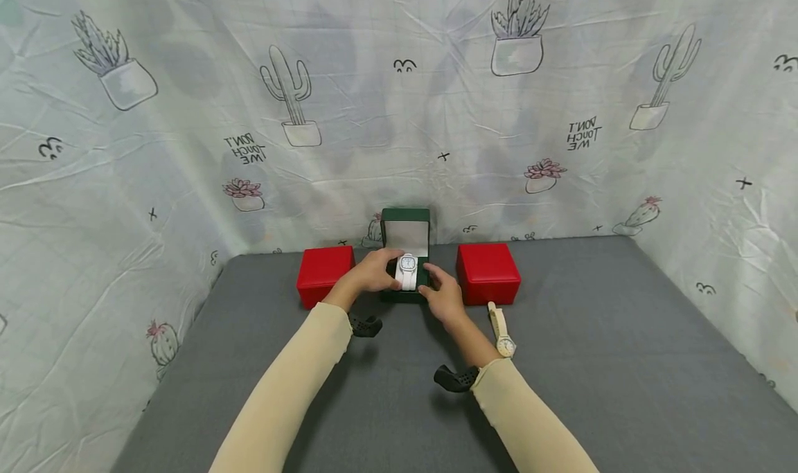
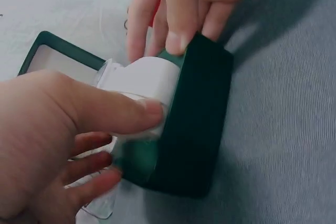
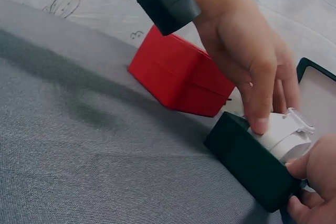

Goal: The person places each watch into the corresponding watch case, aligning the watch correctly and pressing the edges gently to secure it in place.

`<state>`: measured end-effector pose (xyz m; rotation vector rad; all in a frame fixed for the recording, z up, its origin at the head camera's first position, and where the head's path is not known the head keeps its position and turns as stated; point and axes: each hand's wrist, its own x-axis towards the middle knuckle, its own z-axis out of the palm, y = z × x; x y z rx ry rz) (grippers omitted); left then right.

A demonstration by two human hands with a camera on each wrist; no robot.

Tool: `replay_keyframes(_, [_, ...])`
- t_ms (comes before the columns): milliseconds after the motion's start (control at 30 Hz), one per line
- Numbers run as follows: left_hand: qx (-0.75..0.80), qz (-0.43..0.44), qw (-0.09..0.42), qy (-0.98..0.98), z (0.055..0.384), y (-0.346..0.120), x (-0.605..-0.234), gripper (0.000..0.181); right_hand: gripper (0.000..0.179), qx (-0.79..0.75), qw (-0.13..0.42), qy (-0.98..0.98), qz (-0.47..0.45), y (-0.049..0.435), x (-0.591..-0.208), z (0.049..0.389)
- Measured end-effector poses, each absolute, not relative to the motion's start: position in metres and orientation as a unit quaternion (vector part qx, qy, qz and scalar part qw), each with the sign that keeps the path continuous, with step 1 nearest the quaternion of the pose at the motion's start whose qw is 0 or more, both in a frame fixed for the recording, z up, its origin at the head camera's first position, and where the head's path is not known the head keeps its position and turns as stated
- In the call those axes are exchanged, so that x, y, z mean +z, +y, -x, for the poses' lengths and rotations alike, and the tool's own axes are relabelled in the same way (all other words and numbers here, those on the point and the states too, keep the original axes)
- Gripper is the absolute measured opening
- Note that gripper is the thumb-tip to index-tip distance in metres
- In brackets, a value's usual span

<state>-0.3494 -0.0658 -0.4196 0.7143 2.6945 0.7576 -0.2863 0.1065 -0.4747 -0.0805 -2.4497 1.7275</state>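
Note:
A green watch box [image 1: 405,215] stands with its lid up against the back cloth. Inside it a white wristwatch [image 1: 408,264] faces up, its strap wrapped round a white cushion [image 2: 155,74]. My left hand [image 1: 373,272] holds the watch and cushion, thumb pressed along the strap near the box's front wall and index finger reaching to the far end. My right hand [image 1: 444,295] grips the box at its right front corner, thumb at the rim [image 3: 252,153]. Part of the box's inside is hidden by the left hand.
One red box [image 1: 324,269], closed, stands left of the green box, and another red box [image 1: 488,273] stands to its right. A cream-strapped watch [image 1: 501,331] lies on the grey tabletop [image 1: 592,362] beside my right forearm. Printed cloth [image 1: 386,134] hangs behind.

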Motion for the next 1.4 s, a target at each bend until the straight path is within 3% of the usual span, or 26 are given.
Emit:
replay_keyframes(200, [0.219,-0.229,0.117,0.941,0.348,-0.068,-0.425,0.069,0.056,0.600,0.053,-0.798,0.021,0.106,-0.475,0.285])
replay_keyframes(367, [0.305,-0.198,0.082,0.928,0.339,-0.066,-0.434,0.062,0.056,0.599,0.044,-0.799,0.018,0.107,-0.474,0.283])
replay_keyframes(567, [0.410,-0.131,0.045,0.902,0.327,-0.060,-0.448,0.047,0.045,0.579,0.043,-0.814,0.019,0.110,-0.472,0.280])
replay_keyframes(833, [0.430,-0.108,0.014,0.896,0.314,-0.061,-0.457,0.044,0.037,0.569,0.007,-0.822,0.010,0.109,-0.469,0.275])
replay_keyframes(1133, [0.429,-0.097,0.001,0.898,0.314,-0.058,-0.453,0.041,0.038,0.466,0.032,-0.883,-0.044,0.100,-0.460,0.275])
replay_keyframes(1400, [0.458,-0.074,0.007,0.886,0.313,-0.059,-0.454,0.048,0.045,0.495,0.048,-0.867,-0.013,0.102,-0.471,0.271])
